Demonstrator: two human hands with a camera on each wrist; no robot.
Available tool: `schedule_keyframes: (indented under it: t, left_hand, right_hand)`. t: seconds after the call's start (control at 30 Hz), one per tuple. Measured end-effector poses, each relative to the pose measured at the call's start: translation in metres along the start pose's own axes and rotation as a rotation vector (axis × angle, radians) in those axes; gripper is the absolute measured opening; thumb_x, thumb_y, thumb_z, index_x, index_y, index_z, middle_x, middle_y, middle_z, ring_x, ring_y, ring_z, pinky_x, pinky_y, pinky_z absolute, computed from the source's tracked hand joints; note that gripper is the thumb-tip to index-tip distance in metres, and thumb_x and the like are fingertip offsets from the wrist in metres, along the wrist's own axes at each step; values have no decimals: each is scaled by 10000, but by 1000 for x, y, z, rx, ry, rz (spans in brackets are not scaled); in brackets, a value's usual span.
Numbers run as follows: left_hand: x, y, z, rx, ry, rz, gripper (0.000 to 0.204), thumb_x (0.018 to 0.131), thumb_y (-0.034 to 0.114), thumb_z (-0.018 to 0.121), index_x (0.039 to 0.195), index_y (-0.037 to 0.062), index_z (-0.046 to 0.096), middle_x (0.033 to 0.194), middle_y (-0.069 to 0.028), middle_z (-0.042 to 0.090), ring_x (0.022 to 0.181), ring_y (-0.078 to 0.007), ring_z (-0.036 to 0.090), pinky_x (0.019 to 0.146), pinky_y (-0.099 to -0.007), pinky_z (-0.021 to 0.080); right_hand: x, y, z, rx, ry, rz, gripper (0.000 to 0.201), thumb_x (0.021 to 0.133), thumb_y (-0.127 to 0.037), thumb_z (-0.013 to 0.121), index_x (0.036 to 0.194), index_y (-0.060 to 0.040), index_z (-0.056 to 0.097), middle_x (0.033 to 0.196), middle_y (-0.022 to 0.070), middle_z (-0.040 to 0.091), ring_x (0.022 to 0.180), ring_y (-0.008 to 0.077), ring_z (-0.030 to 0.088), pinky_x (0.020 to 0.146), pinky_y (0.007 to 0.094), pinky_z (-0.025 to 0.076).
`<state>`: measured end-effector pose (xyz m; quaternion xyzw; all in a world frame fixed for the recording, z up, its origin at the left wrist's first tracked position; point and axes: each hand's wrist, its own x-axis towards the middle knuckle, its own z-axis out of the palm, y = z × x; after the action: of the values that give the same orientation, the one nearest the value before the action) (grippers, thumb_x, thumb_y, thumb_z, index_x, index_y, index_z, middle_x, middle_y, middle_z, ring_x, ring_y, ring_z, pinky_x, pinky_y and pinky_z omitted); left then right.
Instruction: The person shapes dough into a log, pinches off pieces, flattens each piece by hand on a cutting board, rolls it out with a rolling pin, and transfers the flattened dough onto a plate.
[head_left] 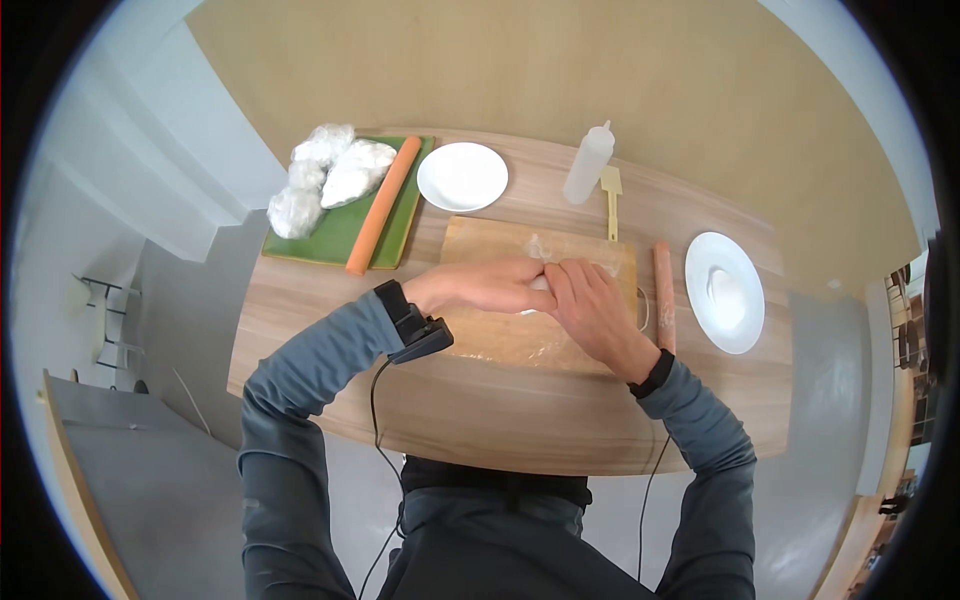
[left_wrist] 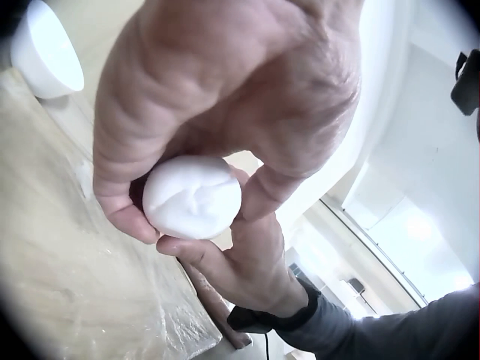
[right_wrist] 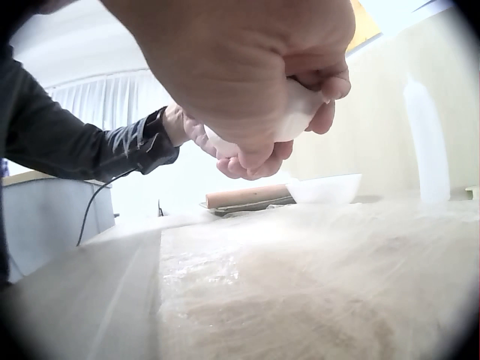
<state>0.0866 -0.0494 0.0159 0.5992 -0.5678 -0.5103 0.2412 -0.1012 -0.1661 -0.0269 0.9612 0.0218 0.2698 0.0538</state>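
A smooth white lump of dough [left_wrist: 193, 197] with creases on its face is held between both hands, above a wooden board [head_left: 490, 335] covered in clear film. My left hand [head_left: 490, 284] curls its fingers and thumb round the lump in the left wrist view. From the other side my right hand [head_left: 597, 312] grips it too, and in the right wrist view the white dough [right_wrist: 300, 111] shows between its thumb and fingers. Most of the lump is hidden by the hands in the head view.
Left: a green tray [head_left: 410, 225] with plastic-wrapped white lumps [head_left: 325, 175] and an orange rolling pin [head_left: 384, 205]. Behind the board: a white bowl [head_left: 462, 177], squeeze bottle [head_left: 590, 165] and yellow spatula [head_left: 612, 195]. Right: another rolling pin [head_left: 664, 295] and a white plate [head_left: 735, 325].
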Motion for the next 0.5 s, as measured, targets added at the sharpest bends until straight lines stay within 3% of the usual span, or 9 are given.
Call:
schedule_keyframes:
  t: [0.07, 0.23, 0.3, 0.37, 0.4, 0.47, 0.5]
  left_hand:
    - [3, -6, 2, 27, -52, 5, 343, 1039, 315, 607, 1178, 5, 652, 969, -60, 648, 894, -182, 586, 787, -337, 481]
    - [-4, -7, 10, 116, -123, 114, 380, 1064, 360, 624, 1200, 5, 650, 934, -92, 650, 875, -215, 604, 788, -356, 493]
    - [-8, -4, 11, 247, -124, 88, 386, 1074, 353, 630, 1257, 14, 636, 1000, -140, 685, 934, -293, 642, 836, -401, 511]
    - [-6, -15, 16, 299, -104, 164, 372, 1071, 328, 635, 1271, 14, 627, 1038, -159, 692, 968, -332, 644, 865, -424, 513]
    - [-7, -13, 18, 351, -75, 240, 361, 1069, 302, 639, 1285, 14, 618, 1075, -177, 700, 1002, -371, 646, 893, -447, 515]
    - [-11, -9, 23, 488, -67, 231, 363, 1062, 286, 650, 1294, 10, 615, 1094, -183, 698, 1038, -393, 641, 916, -466, 510]
    - [-12, -6, 24, 621, -50, 225, 366, 1055, 270, 660, 1303, 5, 611, 1113, -189, 697, 1073, -414, 637, 938, -485, 505]
  right_hand:
    - [-5, 1, 1, 36, -72, 10, 239, 871, -174, 677, 1049, -43, 586, 931, 96, 573, 901, 267, 627, 780, 381, 520]
    - [-11, 0, -15, 173, -190, -13, 259, 898, -218, 715, 1030, -41, 580, 903, 109, 574, 853, 293, 639, 748, 405, 530]
    - [-14, -1, -22, 242, -210, -5, 273, 918, -241, 728, 1033, -38, 585, 892, 115, 583, 833, 299, 645, 742, 416, 533]
    - [-16, 0, -25, 430, -402, 124, 337, 971, -285, 736, 1124, -13, 609, 917, 146, 645, 860, 314, 679, 766, 422, 535]
    - [-15, 4, -28, 431, -397, 134, 337, 971, -285, 736, 1124, -13, 609, 917, 146, 645, 860, 314, 679, 766, 422, 535]
    - [-8, 15, -33, 780, -749, 256, 423, 990, -316, 742, 1253, -12, 609, 985, 178, 706, 902, 354, 704, 809, 432, 541]
    - [-4, 18, -37, 783, -740, 265, 423, 990, -316, 742, 1253, -12, 609, 985, 178, 706, 902, 354, 704, 809, 432, 541]
